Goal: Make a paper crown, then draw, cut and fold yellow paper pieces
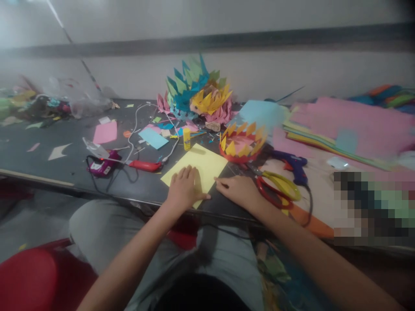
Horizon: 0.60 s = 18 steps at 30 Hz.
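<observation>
Rests the open left hand (183, 186) palm-down on the yellow paper (205, 159), thumb spread, gripping nothing. Holds the right hand (238, 190) half-curled at the paper's right edge; cannot tell whether pinching it. Has the glue stick (187, 139) just beyond the paper on the dark table (76, 149).

The sheet of paper (207, 162) is pale yellow, the glue stick (186, 139) a stronger yellow, and the glue gun (293, 163) dark blue with a red trigger, while the scissors (280, 186) have one yellow handle and one red. The round paper crown (241, 147) pairs a red band with yellow-orange points, and the spiky pile (194, 93) behind mixes teal, light green, yellow and pink. The table (74, 151) is dark grey, the big stacked sheets (350, 121) mostly pink over green and yellow edges, and the blurred plug box (105, 164) looks purple or magenta.
</observation>
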### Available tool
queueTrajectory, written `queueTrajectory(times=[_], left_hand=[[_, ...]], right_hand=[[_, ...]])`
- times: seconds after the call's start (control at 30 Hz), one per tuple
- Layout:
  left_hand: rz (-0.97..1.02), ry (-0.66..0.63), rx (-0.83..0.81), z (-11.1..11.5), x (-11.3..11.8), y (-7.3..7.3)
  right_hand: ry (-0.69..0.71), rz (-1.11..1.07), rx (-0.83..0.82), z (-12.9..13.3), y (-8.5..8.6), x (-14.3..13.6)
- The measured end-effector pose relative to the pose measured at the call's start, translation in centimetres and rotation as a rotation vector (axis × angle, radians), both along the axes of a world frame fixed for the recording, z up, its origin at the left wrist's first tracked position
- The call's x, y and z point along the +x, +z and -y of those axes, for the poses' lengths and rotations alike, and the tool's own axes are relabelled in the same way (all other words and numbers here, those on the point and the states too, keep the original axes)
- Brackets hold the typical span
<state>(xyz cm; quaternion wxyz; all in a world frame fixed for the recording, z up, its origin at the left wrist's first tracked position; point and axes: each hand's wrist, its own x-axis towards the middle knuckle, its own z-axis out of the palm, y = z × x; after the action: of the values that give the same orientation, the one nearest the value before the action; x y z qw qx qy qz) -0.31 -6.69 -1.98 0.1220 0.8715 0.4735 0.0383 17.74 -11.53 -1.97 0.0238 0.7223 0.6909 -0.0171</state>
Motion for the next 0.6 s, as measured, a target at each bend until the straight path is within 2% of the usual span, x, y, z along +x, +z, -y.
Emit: queueTrajectory(times=[0.4,0.6], left_hand=[[-0.025,-0.106,-0.081,-0.4,-2.5,-1.4],[-0.045,-0.177,-0.127,-1.1,-3.1,-1.4]], right_hand=[[-0.029,-0.056,-0.011,0.1,-0.1,0.3],[-0.024,-0.085,-0.011,0.1,-0.1,0.4]])
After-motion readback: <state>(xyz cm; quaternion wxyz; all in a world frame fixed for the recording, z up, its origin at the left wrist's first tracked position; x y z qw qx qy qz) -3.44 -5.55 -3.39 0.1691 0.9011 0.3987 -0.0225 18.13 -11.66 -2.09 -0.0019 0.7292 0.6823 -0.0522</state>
